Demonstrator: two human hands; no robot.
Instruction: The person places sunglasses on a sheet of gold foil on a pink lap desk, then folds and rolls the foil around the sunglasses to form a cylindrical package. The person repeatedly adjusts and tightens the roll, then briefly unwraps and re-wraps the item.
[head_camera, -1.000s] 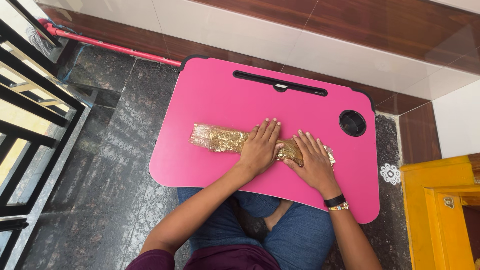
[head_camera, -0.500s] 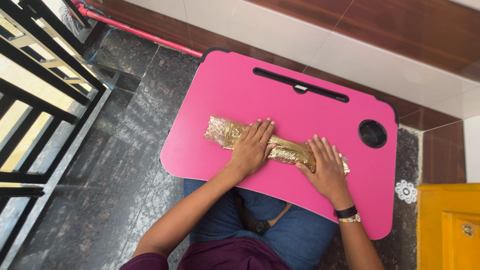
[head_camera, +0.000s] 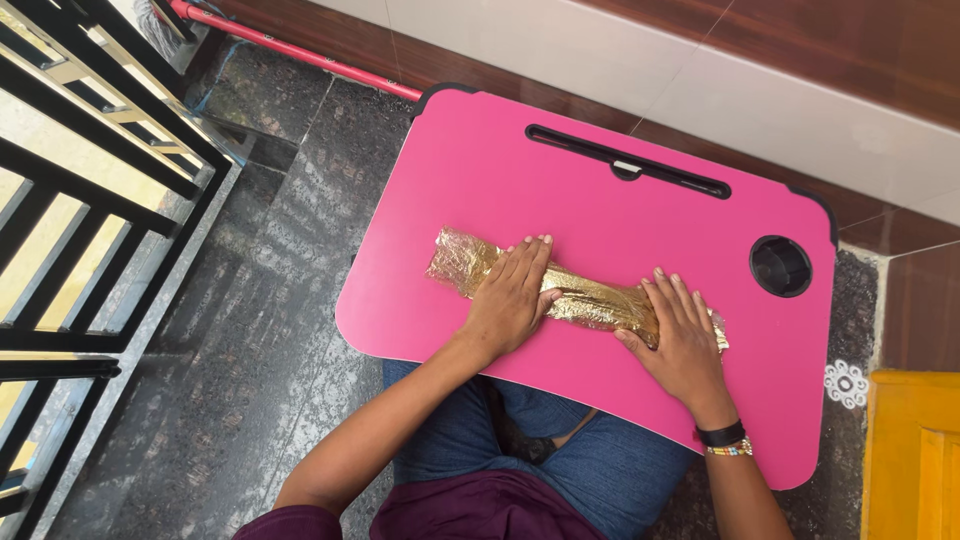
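A long, crinkled gold foil strip (head_camera: 592, 298) lies slantwise across a pink lap table (head_camera: 560, 210) over my knees. My left hand (head_camera: 508, 297) presses flat on the strip's left part, fingers together and pointing away from me. Flat on the strip's right end rests my right hand (head_camera: 680, 335), fingers slightly spread. A stretch of foil shows between the two hands, and the left tip (head_camera: 455, 255) sticks out past my left hand. A black band and beaded bracelet (head_camera: 726, 440) sit on my right wrist.
The table has a black slot (head_camera: 628, 160) along its far edge and a round black cup hole (head_camera: 780, 265) at the right. Dark stone floor (head_camera: 250, 330) lies to the left, a black metal railing (head_camera: 70, 200) further left, a tiled wall beyond, yellow wooden furniture (head_camera: 915, 455) at right.
My hands have slid apart along the foil strip, the right hand going toward its right end. The camera view has shifted, so the table sits further right in the picture.
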